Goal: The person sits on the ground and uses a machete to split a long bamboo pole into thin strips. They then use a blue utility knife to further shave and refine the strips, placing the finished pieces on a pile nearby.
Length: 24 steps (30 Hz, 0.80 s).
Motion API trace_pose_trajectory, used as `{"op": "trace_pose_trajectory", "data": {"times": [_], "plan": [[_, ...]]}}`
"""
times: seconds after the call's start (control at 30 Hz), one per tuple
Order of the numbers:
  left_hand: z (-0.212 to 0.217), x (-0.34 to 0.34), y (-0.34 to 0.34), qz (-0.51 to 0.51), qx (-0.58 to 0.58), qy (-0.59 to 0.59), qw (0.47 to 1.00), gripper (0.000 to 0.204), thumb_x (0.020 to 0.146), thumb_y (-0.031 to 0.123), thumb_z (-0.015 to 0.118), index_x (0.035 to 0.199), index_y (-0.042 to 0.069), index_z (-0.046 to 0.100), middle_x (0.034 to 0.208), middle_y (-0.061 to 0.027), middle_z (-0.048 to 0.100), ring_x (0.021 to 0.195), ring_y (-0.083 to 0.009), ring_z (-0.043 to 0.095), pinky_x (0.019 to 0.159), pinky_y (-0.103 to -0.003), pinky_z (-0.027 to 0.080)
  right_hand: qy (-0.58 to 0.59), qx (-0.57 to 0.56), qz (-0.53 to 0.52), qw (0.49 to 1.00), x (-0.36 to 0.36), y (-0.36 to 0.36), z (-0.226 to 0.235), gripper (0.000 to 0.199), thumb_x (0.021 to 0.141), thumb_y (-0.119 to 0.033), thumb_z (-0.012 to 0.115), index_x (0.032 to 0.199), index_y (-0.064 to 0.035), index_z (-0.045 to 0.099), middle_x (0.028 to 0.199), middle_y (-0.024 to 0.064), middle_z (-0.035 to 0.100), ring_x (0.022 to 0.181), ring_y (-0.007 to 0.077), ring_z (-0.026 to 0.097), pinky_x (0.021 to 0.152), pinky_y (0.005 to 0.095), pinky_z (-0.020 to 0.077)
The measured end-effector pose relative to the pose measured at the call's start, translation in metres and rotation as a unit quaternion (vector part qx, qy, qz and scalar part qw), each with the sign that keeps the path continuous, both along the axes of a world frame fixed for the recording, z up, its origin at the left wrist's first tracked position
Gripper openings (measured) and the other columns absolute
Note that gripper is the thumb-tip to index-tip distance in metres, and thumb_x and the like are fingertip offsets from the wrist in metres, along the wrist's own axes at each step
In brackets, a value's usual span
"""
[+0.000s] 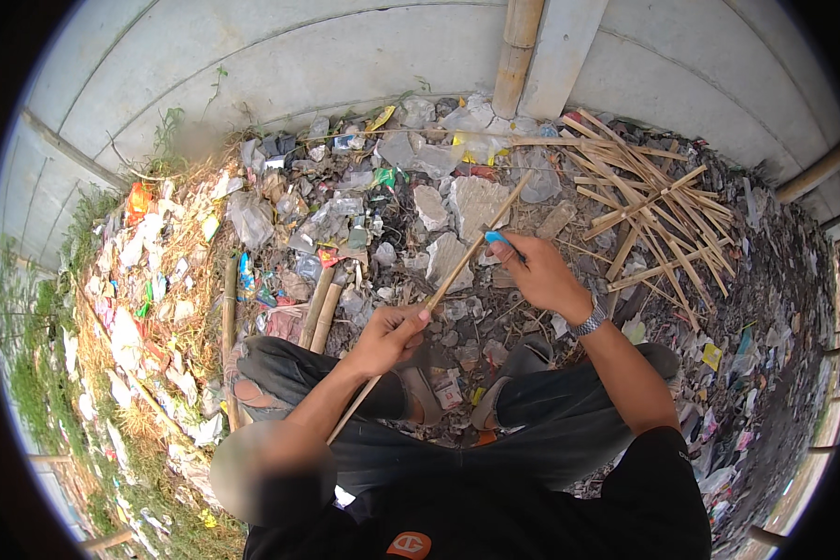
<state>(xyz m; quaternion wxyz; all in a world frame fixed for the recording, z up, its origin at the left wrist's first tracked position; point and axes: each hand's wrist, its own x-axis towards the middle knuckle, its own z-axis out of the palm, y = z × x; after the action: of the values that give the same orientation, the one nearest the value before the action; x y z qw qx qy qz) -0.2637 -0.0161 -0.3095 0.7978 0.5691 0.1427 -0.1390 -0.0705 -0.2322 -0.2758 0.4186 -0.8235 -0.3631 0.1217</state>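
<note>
A long, thin bamboo strip (461,268) slants across the middle of the view, from above my lap up toward the broken concrete chunks. My left hand (389,338) is closed around its lower part, with the thumb along the top. My right hand (541,275) is closed on a small blue tool (497,239), which lies against the upper part of the strip. Its blade or tip cannot be made out, and the fingers hide the rest. Beyond the right hand lies a crossed pile of split bamboo strips (649,201).
Concrete chunks (481,207) and litter (345,210) cover the ground ahead. Thicker bamboo poles (231,327) lie left of my bent knees. A grey panel wall (345,56) with a bamboo post (517,56) stands behind. Weeds (37,345) grow at the far left.
</note>
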Motion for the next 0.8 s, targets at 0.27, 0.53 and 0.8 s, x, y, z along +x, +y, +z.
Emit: {"op": "trace_pose_trajectory", "data": {"times": [0.27,0.53,0.8], "plan": [[-0.002,0.000,-0.002,-0.011,0.023,-0.014,1.000,0.041,0.109,0.033,0.051,0.077,0.007,0.050,0.058,0.0042,0.034,0.047,-0.0063,0.032,0.044,-0.026,0.025,0.025,-0.083,-0.056,0.995,-0.002,0.005,0.002,0.047,0.107,-0.038,0.049,0.089,0.0041,0.063,0.064,0.0228,0.056,0.060,0.0401,0.056,0.060,0.0472,0.0426],[-0.003,-0.005,-0.004,-0.010,0.028,-0.006,1.000,0.035,0.108,0.031,0.053,0.091,0.002,0.060,0.059,0.0071,0.034,0.049,-0.0034,0.028,0.044,-0.025,0.022,0.052,-0.051,-0.022,0.997,-0.008,0.000,-0.010,0.064,0.106,-0.050,0.046,0.075,0.0048,0.051,0.054,0.0114,0.038,0.051,0.0217,0.038,0.053,0.0426,0.0355],[0.004,0.008,-0.006,-0.005,0.058,-0.035,0.998,0.042,0.108,0.035,0.052,0.077,0.006,0.050,0.056,0.0043,0.033,0.047,-0.0062,0.034,0.043,-0.026,0.025,0.074,-0.070,0.031,0.994,-0.036,0.008,0.003,0.058,0.107,-0.044,0.046,0.081,0.0054,0.061,0.061,0.0225,0.053,0.056,0.0399,0.052,0.060,0.0465,0.0423]]}}
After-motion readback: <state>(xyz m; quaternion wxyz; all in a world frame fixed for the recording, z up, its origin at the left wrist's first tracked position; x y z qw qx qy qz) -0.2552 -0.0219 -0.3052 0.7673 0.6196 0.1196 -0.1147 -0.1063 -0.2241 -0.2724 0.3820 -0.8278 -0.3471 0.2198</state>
